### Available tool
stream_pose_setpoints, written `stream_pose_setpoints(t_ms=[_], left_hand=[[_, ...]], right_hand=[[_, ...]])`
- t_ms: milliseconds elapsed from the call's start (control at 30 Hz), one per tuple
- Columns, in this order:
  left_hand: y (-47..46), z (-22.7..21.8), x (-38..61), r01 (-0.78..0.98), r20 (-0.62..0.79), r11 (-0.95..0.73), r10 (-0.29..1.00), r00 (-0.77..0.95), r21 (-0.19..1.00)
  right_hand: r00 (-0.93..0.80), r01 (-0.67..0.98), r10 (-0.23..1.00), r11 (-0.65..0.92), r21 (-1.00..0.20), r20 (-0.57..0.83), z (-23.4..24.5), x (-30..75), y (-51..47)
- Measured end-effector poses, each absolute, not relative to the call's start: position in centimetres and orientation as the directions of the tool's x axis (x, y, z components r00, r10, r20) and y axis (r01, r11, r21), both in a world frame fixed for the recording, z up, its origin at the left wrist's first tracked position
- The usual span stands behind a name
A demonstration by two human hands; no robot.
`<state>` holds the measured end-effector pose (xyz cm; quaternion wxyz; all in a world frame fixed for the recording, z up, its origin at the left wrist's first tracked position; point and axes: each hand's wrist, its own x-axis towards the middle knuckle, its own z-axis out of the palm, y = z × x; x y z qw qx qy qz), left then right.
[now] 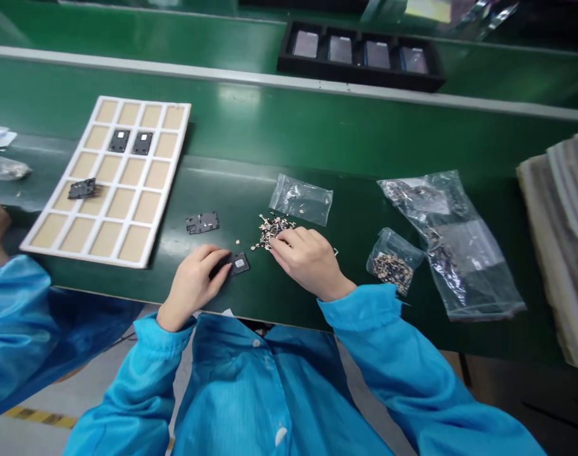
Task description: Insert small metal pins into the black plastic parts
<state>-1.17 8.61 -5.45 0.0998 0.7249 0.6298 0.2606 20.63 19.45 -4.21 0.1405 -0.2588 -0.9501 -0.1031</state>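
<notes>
My left hand [194, 286] grips a small black metal plate [238, 263] on the green bench [345, 329], and its fingers cover part of the plate. My right hand [307, 263] rests at the edge of a loose pile of tiny beige-and-dark parts [272, 229], with its fingertips among them. Another black plate [202, 222] lies just above my hands. Beside the pile is a crumpled clear plastic bag [301, 199]. A small clear bag of the same parts [394, 261] lies to the right.
A white grid tray [120, 204] holds several black plates at left. A larger clear bag [452, 244] and a stack of beige sheets [559, 240] lie at right. A co-worker's blue sleeve [13, 329] shows at left. A black tray [359, 54] sits on the upper shelf.
</notes>
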Motion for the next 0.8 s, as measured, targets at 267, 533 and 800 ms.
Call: stream_pose_setpoints(t_ms=[267, 533, 800], left_hand=[[8.4, -5.6, -1.4, 0.815, 0.228, -0.155, 0.973, 0.029, 0.558], [8.3, -5.3, -2.0, 0.744, 0.178, -0.118, 0.984, -0.002, 0.658], [8.8, -2.6, 1.2, 0.497, 0.223, -0.09, 0.951, -0.215, 0.863]], right_hand=[[-0.647, 0.573, 0.609, 0.786, -0.234, 0.459, -3.9, 20.9, 19.9], [-0.29, 0.38, 0.949, 0.231, -0.895, 0.122, -3.8, 21.8, 21.8], [-0.376, 0.311, 0.912, 0.289, -0.905, 0.162, -1.9, 21.8, 20.5]])
